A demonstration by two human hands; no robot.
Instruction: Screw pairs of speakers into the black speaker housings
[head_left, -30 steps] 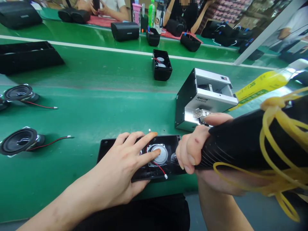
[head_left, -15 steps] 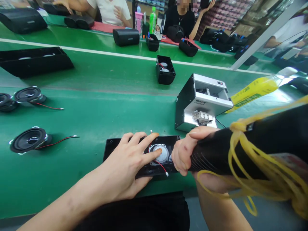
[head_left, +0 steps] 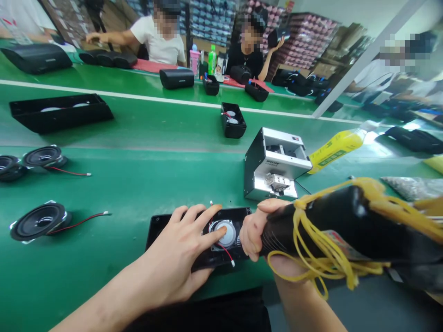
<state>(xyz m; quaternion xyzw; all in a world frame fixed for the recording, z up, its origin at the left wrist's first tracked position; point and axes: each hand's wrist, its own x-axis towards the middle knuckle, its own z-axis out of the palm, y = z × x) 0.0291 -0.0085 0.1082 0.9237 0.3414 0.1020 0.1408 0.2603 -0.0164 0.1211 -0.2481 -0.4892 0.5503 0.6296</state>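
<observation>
My left hand (head_left: pixel 188 242) lies across a black speaker housing (head_left: pixel 157 227), its fingers over the far side and its thumb at the near edge. One fingertip rests on the round silver back of a speaker driver (head_left: pixel 227 235) seated in that housing. A red and black wire with a white plug trails from the driver. In my right hand (head_left: pixel 254 229) is a thick black electric screwdriver (head_left: pixel 282 230), gripped near its front end and wound with yellow bands (head_left: pixel 311 244). Its tip is hidden behind my fingers at the housing's right end.
Loose speaker drivers (head_left: pixel 39 221) with wires lie at left. Beyond my hands stands a silver and black screw feeder (head_left: pixel 277 161), beside a yellow bottle (head_left: pixel 334 150). Open black housings (head_left: pixel 62 113) rest farther back. Co-workers sit across the green bench (head_left: pixel 155 161).
The view has tilted up, so the bench things appear lower and more of the far side shows. Both hands keep their places on the housing and the screwdriver.
</observation>
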